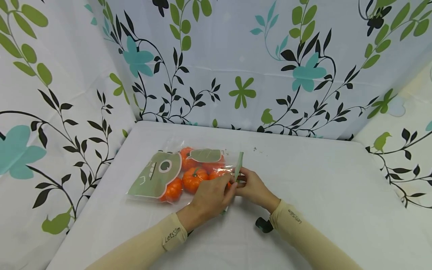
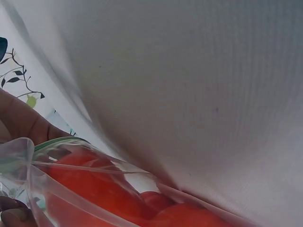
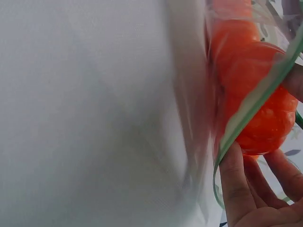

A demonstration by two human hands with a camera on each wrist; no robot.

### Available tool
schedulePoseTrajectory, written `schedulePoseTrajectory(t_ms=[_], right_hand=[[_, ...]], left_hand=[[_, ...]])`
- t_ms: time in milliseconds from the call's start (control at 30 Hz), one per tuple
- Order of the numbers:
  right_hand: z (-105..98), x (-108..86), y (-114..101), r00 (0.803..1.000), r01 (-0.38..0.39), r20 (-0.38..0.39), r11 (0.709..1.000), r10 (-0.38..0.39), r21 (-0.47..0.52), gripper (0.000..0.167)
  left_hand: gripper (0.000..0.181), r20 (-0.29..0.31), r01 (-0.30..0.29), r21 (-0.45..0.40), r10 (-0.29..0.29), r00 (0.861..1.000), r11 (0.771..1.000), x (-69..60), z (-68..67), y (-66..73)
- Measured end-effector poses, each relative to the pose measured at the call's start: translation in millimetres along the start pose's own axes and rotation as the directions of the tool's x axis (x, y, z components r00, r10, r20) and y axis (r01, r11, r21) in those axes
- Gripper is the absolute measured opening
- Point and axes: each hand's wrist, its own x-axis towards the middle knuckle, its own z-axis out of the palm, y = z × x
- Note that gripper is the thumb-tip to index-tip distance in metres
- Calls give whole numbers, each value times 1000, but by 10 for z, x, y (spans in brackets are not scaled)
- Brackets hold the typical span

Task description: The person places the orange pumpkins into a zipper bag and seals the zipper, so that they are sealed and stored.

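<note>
A clear zip bag (image 1: 155,180) with a green cartoon face and a green zip edge lies on the table. Several small orange pumpkins (image 1: 194,179) fill its inside. My left hand (image 1: 210,197) pinches the bag's edge by the mouth, fingertips partly hidden behind the film in the left wrist view. At the opening, my right hand (image 1: 254,187) holds a glossy orange pumpkin (image 3: 260,118), its fingers under the fruit's lower side. The green zip strip (image 3: 258,94) crosses in front of that pumpkin, beside the fingers.
A white cloth covers the table (image 1: 320,198). A leaf-patterned curtain (image 1: 216,67) hangs behind it and along both sides. A dark rounded device (image 1: 264,225) sits by the right wrist.
</note>
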Motion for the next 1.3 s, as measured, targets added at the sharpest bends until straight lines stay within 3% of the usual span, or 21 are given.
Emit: schedulePoseTrajectory(t_ms=[200,500,633,833,967,1300], right_hand=[[51,14,5,999,31,-15,998,-32,-46,53],[161,39,7,990,119,-49,968,-133,-220,50],[161,39,10,993,109,-24,969,-117,-222,52],[121,-22,23,997,73,6,984,-73,-162,38],[76,-80,29,995,99,26,989,-96,-110,29],[53,-159,23,991,131,46,985,-127,-116,22]], left_hand=[[10,2,6,-5,-6,1000,1000,7,-1,7],[8,-19,-10,-26,9,1000,1000,-1,21,12],[8,-18,-10,-18,10,1000,1000,-16,26,9],[7,0,-3,-10,3,1000,1000,-32,32,-2],[8,9,-4,5,4,1000,1000,-30,34,-3],[14,25,2,-4,-2,1000,1000,-22,24,11]])
